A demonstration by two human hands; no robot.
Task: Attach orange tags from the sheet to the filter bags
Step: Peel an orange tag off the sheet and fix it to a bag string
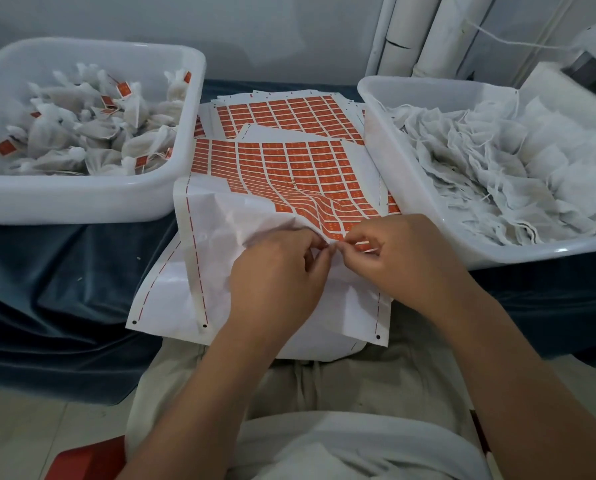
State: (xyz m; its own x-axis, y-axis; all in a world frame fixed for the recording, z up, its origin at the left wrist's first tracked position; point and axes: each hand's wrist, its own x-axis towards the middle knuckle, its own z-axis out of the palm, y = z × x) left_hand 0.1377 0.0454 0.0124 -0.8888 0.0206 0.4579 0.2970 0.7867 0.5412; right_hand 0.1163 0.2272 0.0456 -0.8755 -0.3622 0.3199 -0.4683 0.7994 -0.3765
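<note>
A sheet of orange tags (289, 171) lies between two white tubs, its near part stripped to bare white backing and crumpled. My left hand (276, 271) pinches the crumpled backing at the sheet's lower edge. My right hand (390, 251) pinches an orange tag (360, 244) at the same spot, fingertips of both hands almost touching. Tagged filter bags (82, 129) fill the left tub. Empty white filter bags (490, 168) with strings are heaped in the right tub. I cannot tell whether a bag is between my fingers.
The left tub (82, 199) and right tub (428, 216) sit on a dark blue cloth (47, 289). More tag sheets (289, 112) are stacked behind. White pipes (428, 32) stand at the back wall. A red object (88, 462) sits by my knee.
</note>
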